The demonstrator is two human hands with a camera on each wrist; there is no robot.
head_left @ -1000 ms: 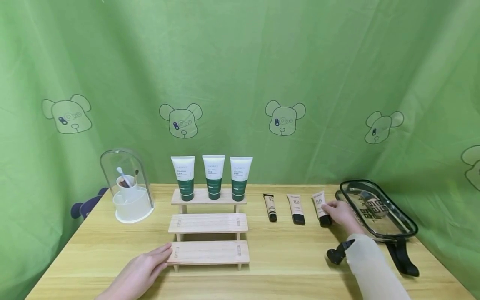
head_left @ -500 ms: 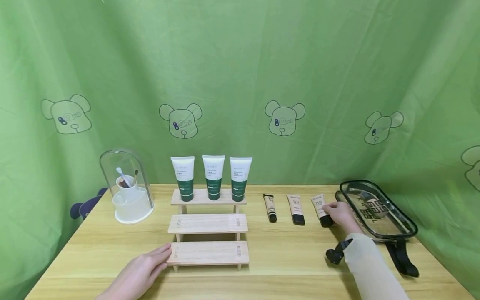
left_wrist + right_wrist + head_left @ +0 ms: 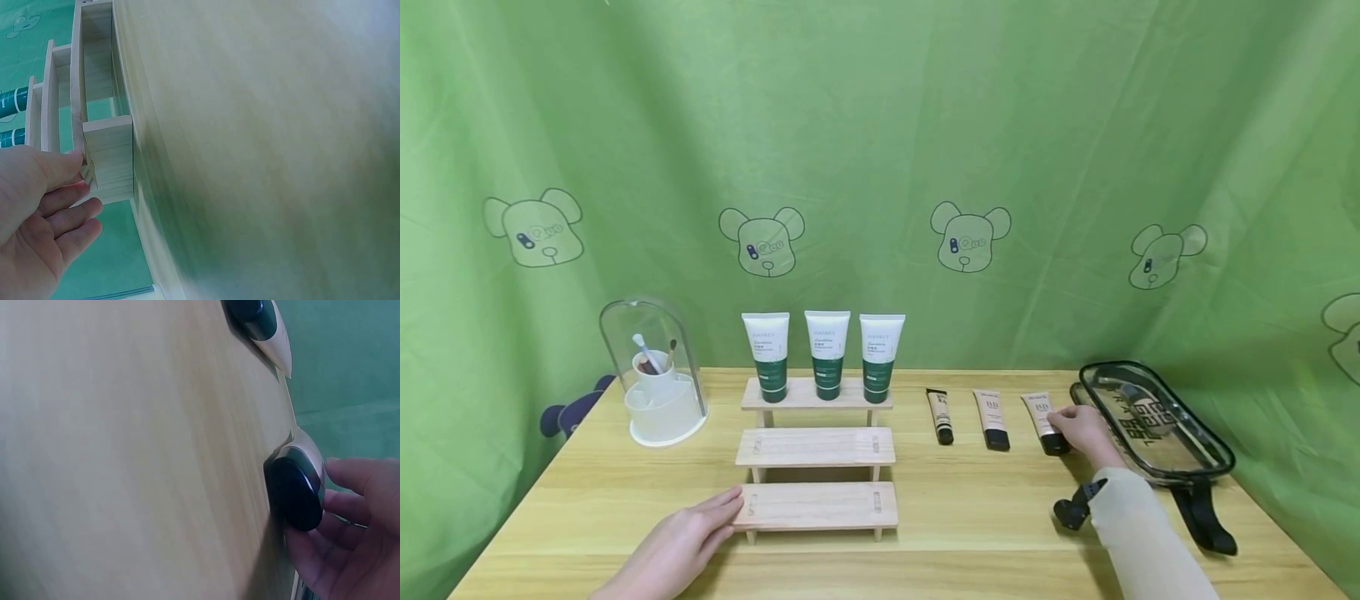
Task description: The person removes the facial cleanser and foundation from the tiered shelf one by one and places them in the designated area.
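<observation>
a green fabric curtain [image 3: 880,125] printed with bear heads is hung behind a light wood-grain bench [image 3: 985,517]. on it are placed a three-tiered pale wooden stand [image 3: 816,503] and a clear plastic pouch [image 3: 1187,442] edged in black. the stand's bottom step is pinched by the left hand [image 3: 681,533]; by the curled fingers of the right hand [image 3: 1086,429], a beige, black-capped tube [image 3: 1040,415] near the pouch is pinched.

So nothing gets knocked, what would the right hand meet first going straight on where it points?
First, the flat beige plastic tube with the black cap that the right hand holds; beyond that, possibly the matching beige tube to its left, though depth is unclear.
</observation>
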